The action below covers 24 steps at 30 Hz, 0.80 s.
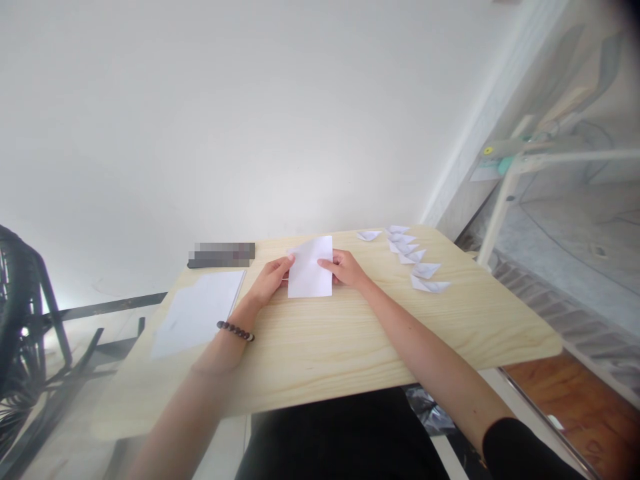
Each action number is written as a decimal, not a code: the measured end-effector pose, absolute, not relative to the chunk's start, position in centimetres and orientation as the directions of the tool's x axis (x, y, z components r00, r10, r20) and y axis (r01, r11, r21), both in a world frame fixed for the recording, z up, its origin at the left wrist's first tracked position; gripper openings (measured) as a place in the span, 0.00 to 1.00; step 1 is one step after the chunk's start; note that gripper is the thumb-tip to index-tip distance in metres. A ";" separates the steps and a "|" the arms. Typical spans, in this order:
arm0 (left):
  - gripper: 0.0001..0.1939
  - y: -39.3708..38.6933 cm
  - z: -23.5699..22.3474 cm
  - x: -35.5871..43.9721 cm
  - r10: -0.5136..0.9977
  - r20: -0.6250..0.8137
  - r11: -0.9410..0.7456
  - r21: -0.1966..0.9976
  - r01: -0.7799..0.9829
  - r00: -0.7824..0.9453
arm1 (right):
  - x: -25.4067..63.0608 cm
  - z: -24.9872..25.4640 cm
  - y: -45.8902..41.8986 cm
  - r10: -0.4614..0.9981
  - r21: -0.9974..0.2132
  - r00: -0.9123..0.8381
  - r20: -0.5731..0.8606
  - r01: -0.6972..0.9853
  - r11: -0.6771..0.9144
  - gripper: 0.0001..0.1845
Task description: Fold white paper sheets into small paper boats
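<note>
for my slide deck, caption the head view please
Left hand and right hand hold white paper over a table, with folded paper shapes at right.

A plain white paper (310, 275) with straight sides, taller than wide, is held over the surface (320, 353), about midway between its left and right edges, nearer the far edge.

No text, label, brand, number or sign readable. 1 dark object (220, 256) on table's (320, 360) far left pixelated, markings illegible.
</note>
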<state>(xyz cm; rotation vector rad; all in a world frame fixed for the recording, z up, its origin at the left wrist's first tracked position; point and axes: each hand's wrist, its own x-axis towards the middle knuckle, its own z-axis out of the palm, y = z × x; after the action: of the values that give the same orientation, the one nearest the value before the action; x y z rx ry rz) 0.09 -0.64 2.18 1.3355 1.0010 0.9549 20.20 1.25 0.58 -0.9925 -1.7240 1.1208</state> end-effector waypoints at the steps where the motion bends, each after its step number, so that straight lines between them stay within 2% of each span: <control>1: 0.25 -0.7 2.1 0.1 0.958 -0.008 -0.011 0.998 0.064 0.285 | 20.2 0.5 1.3 0.915 -0.944 -0.342 0.216 0.166 0.285 0.18; 5: 0.21 -0.5 1.6 0.1 0.971 0.026 -0.063 0.987 0.147 0.237 | 20.2 0.4 1.5 0.896 -0.944 -0.386 0.218 0.149 0.294 0.17; 9: 0.20 -0.3 1.3 0.0 0.967 0.018 -0.038 0.996 0.077 0.254 | 20.5 0.5 1.8 0.867 -0.956 -0.453 0.205 0.098 0.278 0.16; 13: 0.18 -0.3 1.3 0.1 0.965 0.012 -0.025 0.999 0.046 0.262 | 20.8 0.8 1.9 0.881 -0.977 -0.442 0.172 0.036 0.209 0.16; 17: 0.15 -0.2 1.3 0.2 0.977 0.089 -0.100 0.994 0.045 0.195 | 20.9 1.1 1.9 0.885 -0.977 -0.432 0.174 0.036 0.210 0.14; 20: 0.15 0.1 1.2 0.2 0.982 0.138 -0.142 0.989 0.025 0.130 | 20.7 1.1 2.0 0.901 -0.988 -0.412 0.133 0.013 0.152 0.17; 24: 0.16 0.3 1.2 0.2 0.982 0.141 -0.136 0.990 -0.045 0.127 | 20.6 0.9 2.2 0.909 -0.995 -0.405 0.096 -0.067 0.075 0.22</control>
<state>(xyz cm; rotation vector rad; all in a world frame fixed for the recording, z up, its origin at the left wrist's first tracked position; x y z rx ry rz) 0.18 0.27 1.18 1.3414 1.0173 1.2287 20.65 2.16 0.88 -0.8773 -1.5099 1.4625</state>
